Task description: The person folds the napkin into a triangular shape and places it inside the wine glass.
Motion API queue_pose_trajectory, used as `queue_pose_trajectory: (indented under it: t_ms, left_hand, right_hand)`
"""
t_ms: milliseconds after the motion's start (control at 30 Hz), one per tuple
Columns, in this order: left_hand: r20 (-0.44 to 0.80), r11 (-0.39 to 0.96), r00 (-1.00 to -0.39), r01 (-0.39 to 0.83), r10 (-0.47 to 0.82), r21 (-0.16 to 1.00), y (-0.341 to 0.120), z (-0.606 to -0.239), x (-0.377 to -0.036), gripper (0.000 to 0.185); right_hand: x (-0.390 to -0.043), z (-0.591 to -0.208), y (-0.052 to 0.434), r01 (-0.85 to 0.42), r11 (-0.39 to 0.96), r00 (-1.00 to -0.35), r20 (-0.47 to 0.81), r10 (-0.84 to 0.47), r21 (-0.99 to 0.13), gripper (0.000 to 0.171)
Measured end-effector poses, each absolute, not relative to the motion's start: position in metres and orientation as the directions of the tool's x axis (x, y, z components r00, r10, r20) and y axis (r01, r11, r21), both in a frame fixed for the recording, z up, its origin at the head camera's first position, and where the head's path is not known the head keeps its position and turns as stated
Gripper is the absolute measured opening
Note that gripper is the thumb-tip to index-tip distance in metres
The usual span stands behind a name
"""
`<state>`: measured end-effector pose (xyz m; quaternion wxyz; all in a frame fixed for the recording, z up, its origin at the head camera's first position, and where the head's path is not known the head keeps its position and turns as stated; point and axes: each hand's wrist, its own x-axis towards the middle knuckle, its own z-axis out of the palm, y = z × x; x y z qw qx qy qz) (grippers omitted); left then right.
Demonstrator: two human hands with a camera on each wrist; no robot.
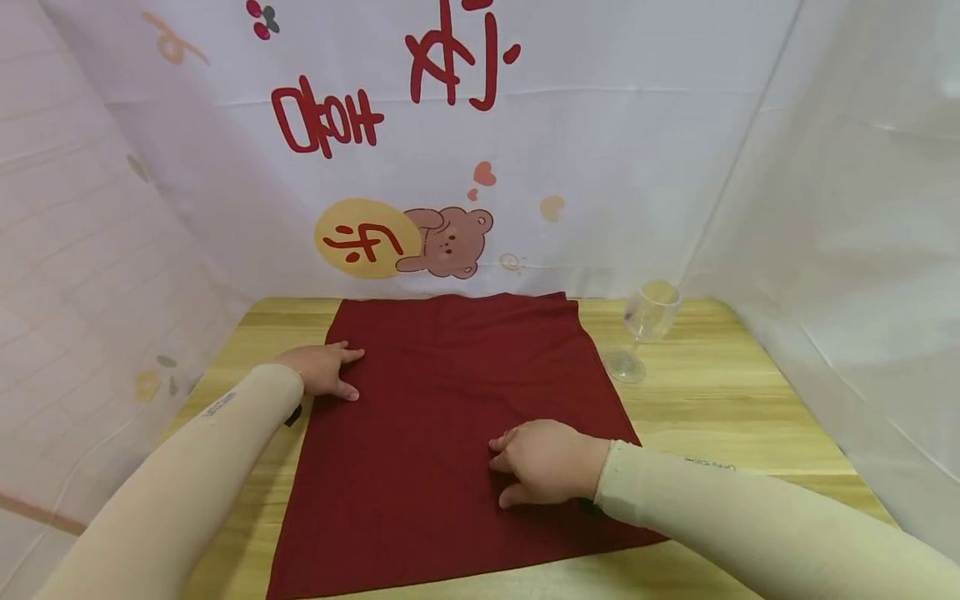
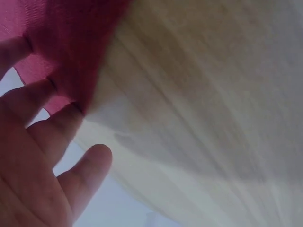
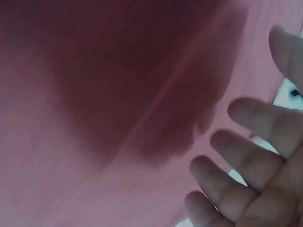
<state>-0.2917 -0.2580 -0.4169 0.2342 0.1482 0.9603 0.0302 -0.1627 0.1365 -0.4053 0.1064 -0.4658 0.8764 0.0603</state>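
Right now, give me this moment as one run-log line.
left hand: flat on red cloth left edge | right hand: resting on cloth, right side | wine glass: upright on table, off cloth

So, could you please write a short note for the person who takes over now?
Left hand: open, fingers flat on the left edge of the red cloth.
Right hand: open, resting flat on the cloth, near its right side.
The cloth lies spread out on the wooden table. A wine glass stands upright beside the cloth's right edge, apart from it.
Done: cloth laid flat. No fold is made yet; the glass is untouched.
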Motion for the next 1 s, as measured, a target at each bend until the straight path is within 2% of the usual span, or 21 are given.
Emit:
queue_pose_trajectory:
  t_ms: [133, 233, 433, 567, 633, 700, 833, 1000]
  left_hand:
    - [-0.439, 0.955, -0.847, 0.260, 0.298, 0.144, -0.260, -0.421, -0.297, 0.092]
    - [-0.443, 0.955, -0.846, 0.256, 0.297, 0.150, -0.259, -0.422, -0.299, 0.091]
    - [-0.408, 0.958, -0.867, 0.256, 0.286, 0.129, -0.255, -0.419, -0.300, 0.089]
    - [-0.264, 0.946, -0.914, 0.323, 0.308, -0.014, -0.253, -0.418, -0.289, 0.088]
    - [-0.195, 0.925, -0.913, 0.375, 0.358, -0.055, -0.251, -0.414, -0.280, 0.082]
    - [-0.174, 0.895, -0.885, 0.444, 0.431, -0.038, -0.250, -0.408, -0.268, 0.069]
    - [-0.257, 0.839, -0.804, 0.539, 0.537, 0.069, -0.249, -0.393, -0.237, 0.044]
    - [-0.385, 0.826, -0.739, 0.547, 0.553, 0.136, -0.252, -0.389, -0.200, 0.049]
  right_hand:
    - [-0.190, -0.407, 0.176, -0.689, 0.723, -0.698, -0.217, -0.682, -0.058, 0.065]
    - [-0.206, -0.411, 0.206, -0.581, 0.810, -0.771, -0.268, -0.578, -0.078, 0.080]
    - [-0.220, -0.419, 0.234, -0.515, 0.847, -0.783, -0.331, -0.526, -0.128, 0.091]
    - [-0.222, -0.421, 0.236, -0.510, 0.850, -0.787, -0.327, -0.523, -0.130, 0.091]
    - [-0.222, -0.421, 0.236, -0.507, 0.853, -0.791, -0.324, -0.518, -0.125, 0.090]
    - [-0.222, -0.420, 0.235, -0.508, 0.853, -0.794, -0.320, -0.517, -0.120, 0.090]
    - [-0.220, -0.416, 0.235, -0.510, 0.853, -0.795, -0.317, -0.517, -0.111, 0.090]
    - [-0.219, -0.417, 0.236, -0.512, 0.853, -0.794, -0.323, -0.515, -0.101, 0.090]
